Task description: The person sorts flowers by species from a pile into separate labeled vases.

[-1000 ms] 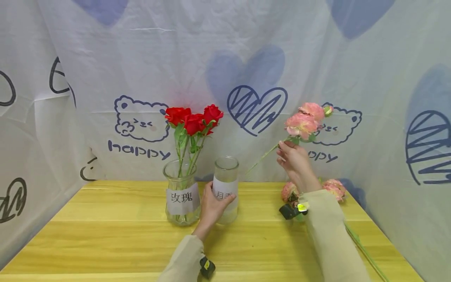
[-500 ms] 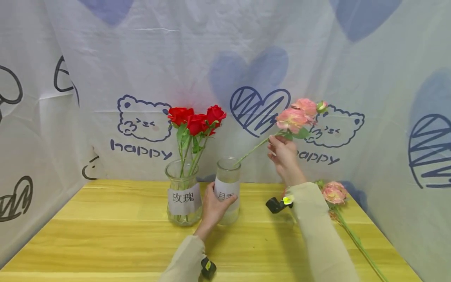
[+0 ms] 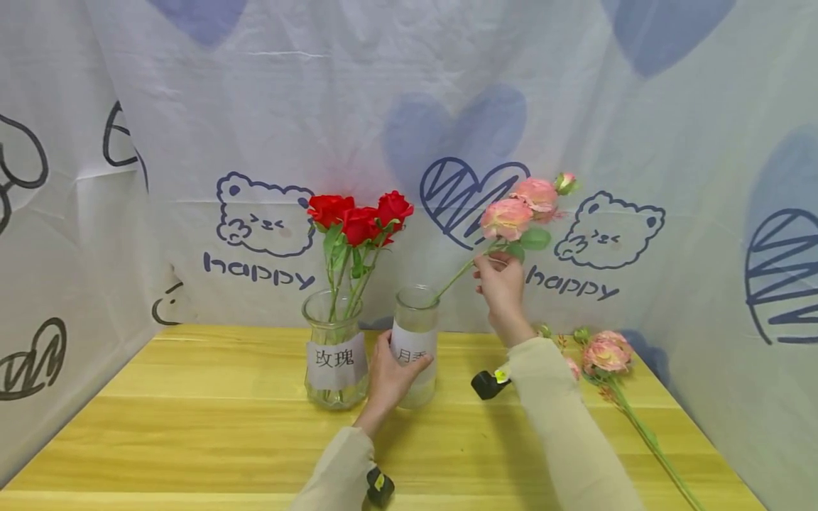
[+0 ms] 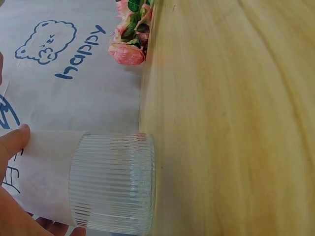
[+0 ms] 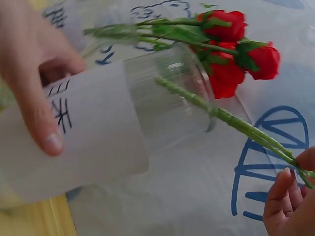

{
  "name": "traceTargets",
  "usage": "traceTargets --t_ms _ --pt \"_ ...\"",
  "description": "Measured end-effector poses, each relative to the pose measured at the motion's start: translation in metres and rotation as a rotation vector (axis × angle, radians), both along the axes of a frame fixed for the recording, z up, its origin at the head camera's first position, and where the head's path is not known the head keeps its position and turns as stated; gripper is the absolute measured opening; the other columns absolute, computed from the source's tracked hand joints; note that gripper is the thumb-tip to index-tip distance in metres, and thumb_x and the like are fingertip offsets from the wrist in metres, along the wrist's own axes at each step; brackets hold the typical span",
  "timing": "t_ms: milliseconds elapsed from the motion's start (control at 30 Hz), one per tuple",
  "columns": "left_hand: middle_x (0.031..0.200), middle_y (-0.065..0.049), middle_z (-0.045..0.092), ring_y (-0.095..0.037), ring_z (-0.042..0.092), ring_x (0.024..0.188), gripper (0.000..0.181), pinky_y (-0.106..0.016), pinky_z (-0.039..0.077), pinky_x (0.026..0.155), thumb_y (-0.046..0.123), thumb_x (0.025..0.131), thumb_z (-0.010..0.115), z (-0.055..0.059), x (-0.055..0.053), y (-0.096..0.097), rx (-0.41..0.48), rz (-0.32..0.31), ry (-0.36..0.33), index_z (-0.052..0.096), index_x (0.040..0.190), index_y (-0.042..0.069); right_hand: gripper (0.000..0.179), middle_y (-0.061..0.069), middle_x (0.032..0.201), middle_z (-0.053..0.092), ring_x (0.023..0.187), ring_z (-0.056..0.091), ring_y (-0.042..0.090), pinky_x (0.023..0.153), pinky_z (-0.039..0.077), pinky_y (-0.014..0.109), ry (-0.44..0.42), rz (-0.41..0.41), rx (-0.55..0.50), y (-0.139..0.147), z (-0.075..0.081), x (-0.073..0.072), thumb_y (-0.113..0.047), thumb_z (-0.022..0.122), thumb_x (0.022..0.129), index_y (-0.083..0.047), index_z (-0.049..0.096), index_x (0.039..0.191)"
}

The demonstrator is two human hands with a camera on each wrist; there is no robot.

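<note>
My left hand (image 3: 393,372) grips a clear glass vase (image 3: 417,299) with a white paper label, upright on the table. In the left wrist view, the ribbed base of the vase (image 4: 113,182) stands on the wood. My right hand (image 3: 501,287) pinches the green stem (image 5: 236,123) of a pink flower (image 3: 508,218) just below its leaves. The stem slants down to the left, its lower tip inside the vase mouth, as the right wrist view shows. Two pink blooms and a bud top this stem.
Left of the held vase stands another labelled glass vase (image 3: 335,362) with several red roses (image 3: 361,226). More pink flowers (image 3: 607,351) lie at the table's right side, partly behind the right sleeve. A printed white cloth (image 3: 358,85) hangs behind the wooden table (image 3: 211,419).
My right hand has moved left with the pink flower, and the stem tip has passed from outside the vase into its mouth. The left hand keeps its grip on the vase.
</note>
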State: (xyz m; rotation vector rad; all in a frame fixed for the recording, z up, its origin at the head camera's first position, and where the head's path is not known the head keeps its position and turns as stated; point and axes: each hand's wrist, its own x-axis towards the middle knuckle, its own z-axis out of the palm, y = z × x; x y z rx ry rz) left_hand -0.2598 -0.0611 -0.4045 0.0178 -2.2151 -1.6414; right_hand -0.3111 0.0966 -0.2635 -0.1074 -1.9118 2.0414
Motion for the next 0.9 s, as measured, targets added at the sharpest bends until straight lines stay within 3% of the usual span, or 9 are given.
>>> traceTargets --t_ms 267,500,733,900 --pt "0.118 -0.022 0.053 -0.038 0.053 0.107 0.078 -0.054 0.045 0.094 0.019 0.072 0.085 0.0 0.0 0.0 -0.001 0.009 0.01 0.042 0.132 -0.004 0.034 0.022 0.101 0.069 0.064 0.059 0.005 0.049 0.047 0.016 0.144 -0.054 0.165 -0.016 -0.001 0.001 -0.008 0.064 0.091 0.003 0.049 0.119" --pt "0.117 -0.022 0.053 -0.037 0.053 0.106 0.077 -0.053 0.045 0.094 0.019 0.071 0.085 0.0 0.0 0.001 -0.012 0.011 0.012 0.043 0.132 -0.004 0.032 0.021 0.099 0.069 0.068 0.061 0.013 0.051 0.046 0.015 0.17 -0.027 0.246 -0.023 -0.006 0.002 -0.007 0.065 0.091 0.004 0.051 0.117" --pt "0.117 -0.022 0.053 -0.037 0.053 0.106 0.077 -0.053 0.046 0.094 0.019 0.072 0.085 -0.001 0.0 0.001 -0.013 0.007 0.019 0.043 0.132 -0.004 0.018 0.02 0.1 0.066 0.083 0.063 0.026 0.053 0.049 0.016 0.218 0.022 0.39 -0.018 -0.02 0.008 -0.007 0.061 0.094 0.005 0.06 0.108" --pt "0.117 -0.022 0.054 -0.038 0.053 0.106 0.077 -0.053 0.046 0.093 0.02 0.072 0.085 -0.001 0.0 0.001 -0.011 0.013 0.025 0.043 0.132 -0.005 0.014 0.019 0.096 0.067 0.082 0.062 0.025 0.056 0.049 0.016 0.202 0.027 0.439 -0.008 -0.029 0.014 -0.007 0.061 0.093 0.004 0.064 0.102"
